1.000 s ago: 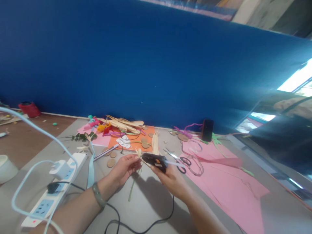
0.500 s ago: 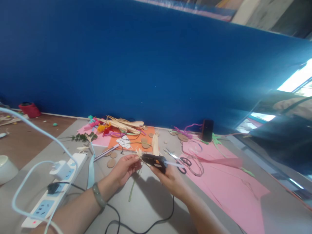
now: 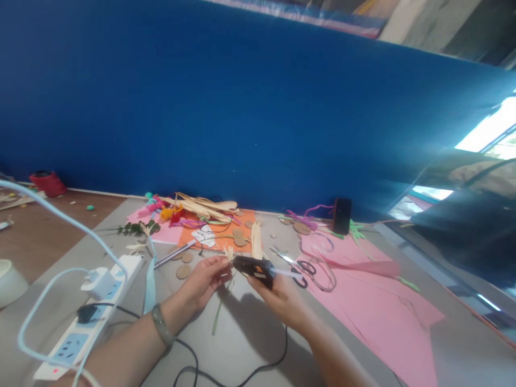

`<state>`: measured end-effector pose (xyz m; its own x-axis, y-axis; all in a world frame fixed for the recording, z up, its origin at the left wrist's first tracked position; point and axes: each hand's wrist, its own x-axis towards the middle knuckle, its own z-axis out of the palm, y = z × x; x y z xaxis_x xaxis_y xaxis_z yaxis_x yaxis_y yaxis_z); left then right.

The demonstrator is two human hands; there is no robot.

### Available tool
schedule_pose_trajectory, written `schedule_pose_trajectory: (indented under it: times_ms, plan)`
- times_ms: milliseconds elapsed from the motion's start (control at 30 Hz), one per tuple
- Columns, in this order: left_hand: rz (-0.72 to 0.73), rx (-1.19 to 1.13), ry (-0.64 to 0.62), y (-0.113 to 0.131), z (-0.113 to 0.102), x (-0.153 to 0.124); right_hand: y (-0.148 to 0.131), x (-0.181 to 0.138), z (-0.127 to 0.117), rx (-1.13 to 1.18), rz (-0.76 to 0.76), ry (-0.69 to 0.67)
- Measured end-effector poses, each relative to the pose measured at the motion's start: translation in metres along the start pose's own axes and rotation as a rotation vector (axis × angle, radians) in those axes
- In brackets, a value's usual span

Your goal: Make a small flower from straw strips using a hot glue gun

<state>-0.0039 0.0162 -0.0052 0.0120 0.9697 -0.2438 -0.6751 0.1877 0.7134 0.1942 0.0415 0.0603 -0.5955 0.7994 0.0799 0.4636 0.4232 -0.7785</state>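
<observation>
My right hand (image 3: 282,298) is wrapped round a black hot glue gun (image 3: 255,269) with a whitish glue stick (image 3: 286,272) jutting from its rear. The gun's nozzle points left, close to the fingertips of my left hand (image 3: 209,279). Those fingertips pinch a small pale flower-like piece of dry husk (image 3: 228,252) with a thin green stem (image 3: 217,317) hanging below. Whether the nozzle touches the piece I cannot tell. Just beyond the gun lies a bundle of pale husk strips (image 3: 257,239).
A white power strip (image 3: 91,317) with cables lies at the left. Black-handled scissors (image 3: 300,269) rest right of the gun, beside pink paper (image 3: 374,312). Orange paper (image 3: 189,236), wooden discs (image 3: 183,271) and a black box (image 3: 342,216) are farther back, before a blue partition (image 3: 242,107).
The view has shifted very slightly. Both hands and the glue gun keep nearly the same place and hold.
</observation>
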Motion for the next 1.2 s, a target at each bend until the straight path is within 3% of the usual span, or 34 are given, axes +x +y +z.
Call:
schedule_pose_trajectory:
  times_ms: [333,567,733,867,933,1067,1200]
  plan:
    - [0.009,0.025,0.012,0.002,0.000,0.000,-0.004,-0.002,-0.006,-0.075,0.052,-0.028]
    - [0.082,-0.039,0.126,0.008,-0.002,0.004,-0.005,-0.012,-0.036,-0.330,-0.109,-0.368]
    - [0.083,-0.061,0.216,0.014,0.001,0.004,0.005,-0.017,-0.033,-0.468,-0.114,-0.559]
    - [0.090,-0.064,0.230,0.016,0.003,0.001,0.010,-0.013,-0.036,-0.502,-0.146,-0.632]
    - [0.092,-0.056,0.223,0.016,0.004,0.001,0.009,-0.008,-0.040,-0.499,-0.154,-0.592]
    - [0.069,-0.049,0.212,0.015,0.001,0.001,0.007,0.008,-0.038,-0.802,0.057,-0.281]
    - [0.077,-0.059,0.183,0.014,-0.001,0.002,0.014,0.021,-0.023,-0.875,0.082,-0.278]
